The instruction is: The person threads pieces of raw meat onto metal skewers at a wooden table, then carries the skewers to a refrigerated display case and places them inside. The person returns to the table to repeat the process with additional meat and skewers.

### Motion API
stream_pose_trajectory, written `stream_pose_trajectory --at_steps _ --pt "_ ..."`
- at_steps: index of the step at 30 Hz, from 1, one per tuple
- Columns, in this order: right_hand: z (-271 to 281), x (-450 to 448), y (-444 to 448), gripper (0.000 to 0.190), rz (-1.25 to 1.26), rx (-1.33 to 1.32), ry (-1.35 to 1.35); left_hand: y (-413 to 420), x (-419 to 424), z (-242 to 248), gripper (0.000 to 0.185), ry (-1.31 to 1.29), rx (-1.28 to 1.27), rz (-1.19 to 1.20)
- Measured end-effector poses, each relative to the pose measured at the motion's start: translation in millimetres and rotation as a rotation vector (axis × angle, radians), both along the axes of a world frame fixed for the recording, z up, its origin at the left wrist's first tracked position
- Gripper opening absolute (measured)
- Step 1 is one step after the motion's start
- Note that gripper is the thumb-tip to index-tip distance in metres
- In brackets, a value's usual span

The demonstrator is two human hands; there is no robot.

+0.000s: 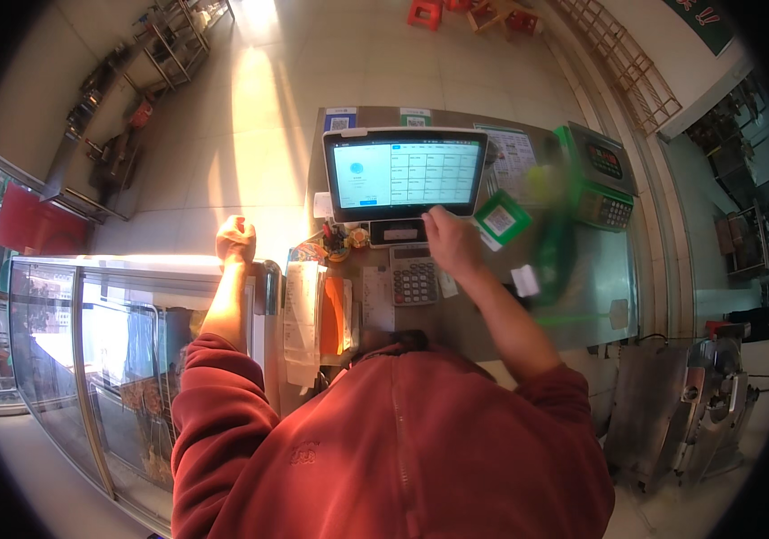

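My left hand (236, 240) is curled into a fist by the top edge of a glass display cabinet (121, 261), in bright sunlight. Nothing shows in it. My right hand (451, 242) is at the lower right edge of a lit point-of-sale touchscreen (404, 172); its fingers are partly hidden, and touch cannot be confirmed. Below the screen lies a desk calculator (414, 279), left of my right forearm. A green-framed printed code card (502, 219) lies to the right of that hand. Paper slips (302, 310) and an orange booklet (332, 315) lie left of the calculator.
A green weighing scale (596, 182) stands at the counter's right, with a blurred green object (556, 263) before it. Printed code cards stand behind the screen. Red stools (425, 13) are on the far floor. A metal machine (687, 404) stands at my right.
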State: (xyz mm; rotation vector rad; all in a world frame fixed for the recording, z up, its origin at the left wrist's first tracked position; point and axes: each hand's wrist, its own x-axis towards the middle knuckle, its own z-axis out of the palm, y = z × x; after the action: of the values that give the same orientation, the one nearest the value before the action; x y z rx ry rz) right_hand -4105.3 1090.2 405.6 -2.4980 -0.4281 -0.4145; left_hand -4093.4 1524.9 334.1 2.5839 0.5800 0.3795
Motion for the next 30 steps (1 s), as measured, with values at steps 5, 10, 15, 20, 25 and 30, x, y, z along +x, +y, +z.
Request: stream_pose_trajectory --at_steps 5,10,15,20,25,30 --pt "5 2 4 0.018 0.017 0.024 -0.004 1 0 -1 0.032 0.003 0.008 0.001" --pt "21 4 13 0.040 0.026 -0.124 0.108 -2 -1 4 0.030 0.007 -0.036 0.008" --pt "34 11 26 0.052 0.068 -0.228 0.159 4 0 -2 0.030 0.004 -0.030 0.006" --pt "41 13 37 0.059 0.124 -0.246 0.155 5 0 -5 0.030 0.013 -0.032 0.011" --pt "40 26 46 0.065 0.088 -0.311 0.198 5 1 -4 0.029 0.007 -0.025 -0.003" --pt "36 29 44 0.066 0.085 -0.277 0.176 -1 -1 2 0.029 0.006 -0.048 0.020"
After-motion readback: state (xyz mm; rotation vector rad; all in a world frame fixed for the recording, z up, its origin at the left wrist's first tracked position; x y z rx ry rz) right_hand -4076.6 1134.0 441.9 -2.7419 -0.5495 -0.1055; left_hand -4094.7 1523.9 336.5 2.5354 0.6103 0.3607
